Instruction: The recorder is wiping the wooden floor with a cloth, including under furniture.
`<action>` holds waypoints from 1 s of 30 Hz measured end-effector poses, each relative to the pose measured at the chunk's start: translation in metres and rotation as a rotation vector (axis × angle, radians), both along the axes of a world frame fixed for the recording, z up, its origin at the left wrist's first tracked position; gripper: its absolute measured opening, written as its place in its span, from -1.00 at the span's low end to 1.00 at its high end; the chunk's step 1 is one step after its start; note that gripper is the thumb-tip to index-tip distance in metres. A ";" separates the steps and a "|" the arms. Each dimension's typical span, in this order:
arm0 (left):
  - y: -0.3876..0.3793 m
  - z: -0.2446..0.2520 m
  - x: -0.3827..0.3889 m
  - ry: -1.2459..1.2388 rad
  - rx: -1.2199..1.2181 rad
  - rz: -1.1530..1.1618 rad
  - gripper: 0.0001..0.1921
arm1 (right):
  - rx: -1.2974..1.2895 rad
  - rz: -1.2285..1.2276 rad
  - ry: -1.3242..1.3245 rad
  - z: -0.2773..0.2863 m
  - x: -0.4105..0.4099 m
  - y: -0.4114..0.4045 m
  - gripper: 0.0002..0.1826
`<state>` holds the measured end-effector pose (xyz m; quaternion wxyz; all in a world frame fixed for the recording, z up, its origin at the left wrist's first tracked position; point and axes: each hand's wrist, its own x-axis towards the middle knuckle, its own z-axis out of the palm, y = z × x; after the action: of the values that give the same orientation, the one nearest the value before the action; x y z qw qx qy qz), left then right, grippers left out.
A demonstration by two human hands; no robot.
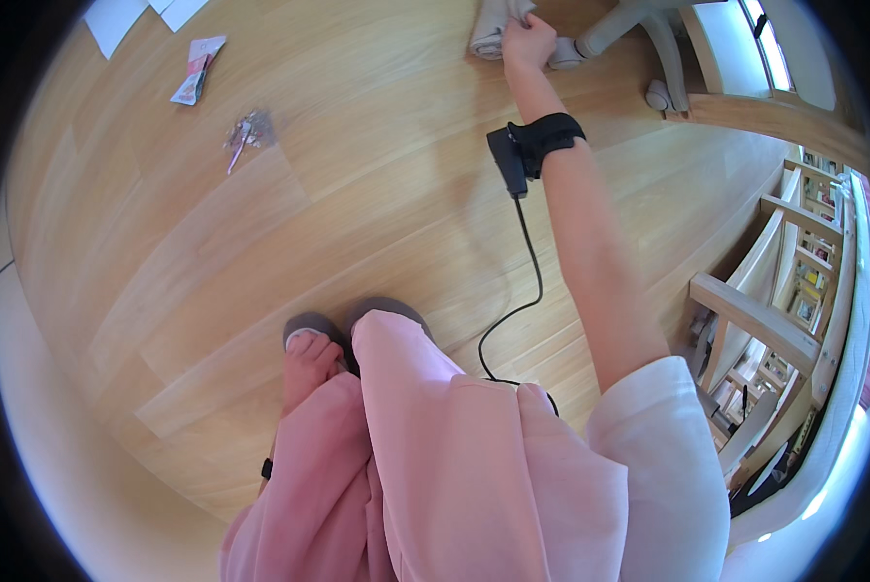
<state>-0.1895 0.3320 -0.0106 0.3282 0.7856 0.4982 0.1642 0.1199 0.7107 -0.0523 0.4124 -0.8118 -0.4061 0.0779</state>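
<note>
My right hand (529, 40) reaches far out over the wood-look floor (376, 182) and grips a folded grey cloth (494, 33) that lies on it. A black strap with a small box (522, 149) is around my right forearm, and a black cable (538, 269) runs from it toward my lap. Down by the grey slipper (309, 321), my left hand (311, 364) rests with bent fingers; whether it holds anything is hidden. To the left on the floor is a small heap of debris (261, 129) with a thin pinkish stick (239, 149) across it.
A pink-and-white packet (199, 69) lies beyond the heap, near white sheets (117, 23). The pale chair base (617, 29) has a caster (567, 54) right beside my right hand. Along the right side stands a wooden frame (759, 320) with slats. A pale wall (49, 407) curves along the left.
</note>
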 end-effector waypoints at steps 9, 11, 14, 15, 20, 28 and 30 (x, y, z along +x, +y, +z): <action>-0.004 0.007 -0.003 0.016 -0.026 0.056 -0.83 | 0.266 0.467 -0.380 0.069 0.040 0.003 -0.77; 0.004 0.007 -0.001 0.002 -0.051 0.019 -0.82 | 0.196 0.372 -0.522 0.064 0.070 0.032 -0.78; -0.002 0.004 -0.004 0.004 -0.068 0.029 -0.82 | -0.022 0.365 -0.661 0.038 0.056 0.037 -0.79; -0.001 0.005 -0.004 0.000 -0.072 0.027 -0.82 | -0.162 0.408 -0.701 0.033 0.053 0.035 -0.79; -0.007 0.013 -0.004 0.001 -0.074 0.095 -0.81 | -0.055 0.462 -0.704 0.016 0.011 0.018 -0.81; -0.004 0.001 -0.004 -0.041 -0.085 0.069 -0.86 | -0.030 0.862 -0.075 0.032 -0.109 -0.085 -0.74; -0.002 0.001 -0.003 -0.054 -0.074 0.076 -0.90 | -0.139 0.792 0.163 0.030 -0.090 -0.099 -0.70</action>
<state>-0.1925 0.3302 -0.0092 0.3639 0.7488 0.5242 0.1794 0.0299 0.6120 -0.0223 0.3256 -0.6097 -0.6470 0.3219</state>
